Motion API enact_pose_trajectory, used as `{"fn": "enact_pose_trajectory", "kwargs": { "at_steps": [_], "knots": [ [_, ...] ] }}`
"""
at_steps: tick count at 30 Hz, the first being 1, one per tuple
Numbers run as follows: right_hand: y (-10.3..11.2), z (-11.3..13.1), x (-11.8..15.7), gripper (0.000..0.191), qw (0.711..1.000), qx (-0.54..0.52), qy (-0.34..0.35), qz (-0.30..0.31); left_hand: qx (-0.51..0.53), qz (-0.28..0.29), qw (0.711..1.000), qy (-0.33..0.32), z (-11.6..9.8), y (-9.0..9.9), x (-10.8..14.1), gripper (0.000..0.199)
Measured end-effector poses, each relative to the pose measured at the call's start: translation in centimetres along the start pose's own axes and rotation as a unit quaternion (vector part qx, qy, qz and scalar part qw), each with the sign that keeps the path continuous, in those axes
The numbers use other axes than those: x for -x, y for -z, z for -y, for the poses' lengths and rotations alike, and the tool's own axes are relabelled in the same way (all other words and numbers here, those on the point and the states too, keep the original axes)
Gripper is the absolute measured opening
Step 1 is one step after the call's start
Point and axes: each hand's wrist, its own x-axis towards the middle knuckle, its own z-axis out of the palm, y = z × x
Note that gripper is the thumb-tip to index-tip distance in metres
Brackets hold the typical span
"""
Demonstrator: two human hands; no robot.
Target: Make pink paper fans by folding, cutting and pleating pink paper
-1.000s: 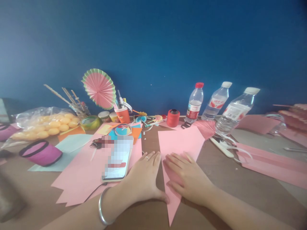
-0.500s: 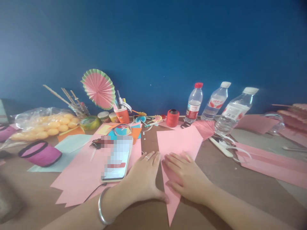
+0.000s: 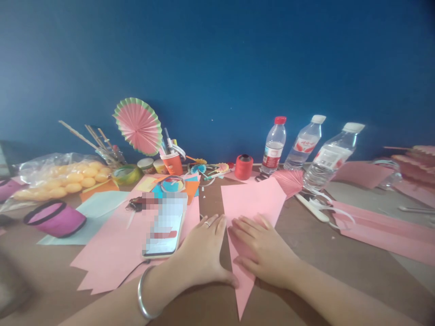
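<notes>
A pink sheet of paper (image 3: 251,197), folded to a long point toward me, lies on the brown table (image 3: 197,303). My right hand (image 3: 260,249) rests flat on it with the fingers spread. Along its left edge is my left hand (image 3: 205,251), fingers stretched out, the thumb reaching to the paper's lower part. Neither hand grips anything. Left of my left hand, a phone (image 3: 166,226) lies on more pink sheets (image 3: 102,253).
At the back stand a red thread spool (image 3: 244,167), bottles (image 3: 274,145), a paper cup (image 3: 172,163) of pens and a round pleated fan (image 3: 137,127). A purple pouch (image 3: 59,219) and a bag of yellow ovals (image 3: 68,176) sit left. A pink strip (image 3: 384,231) lies right.
The whole view has shifted very slightly. Both hands and the paper keep the same places relative to each other.
</notes>
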Motion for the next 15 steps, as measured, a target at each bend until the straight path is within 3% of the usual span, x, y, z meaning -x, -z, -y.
{"fn": "enact_pose_trajectory", "kwargs": {
  "at_steps": [15],
  "knots": [
    [0.06, 0.04, -0.20, 0.061, 1.000, 0.009, -0.003, 0.008, 0.011, 0.012, 1.000, -0.005, 0.27, -0.19, 0.10, 0.124]
  ]
}}
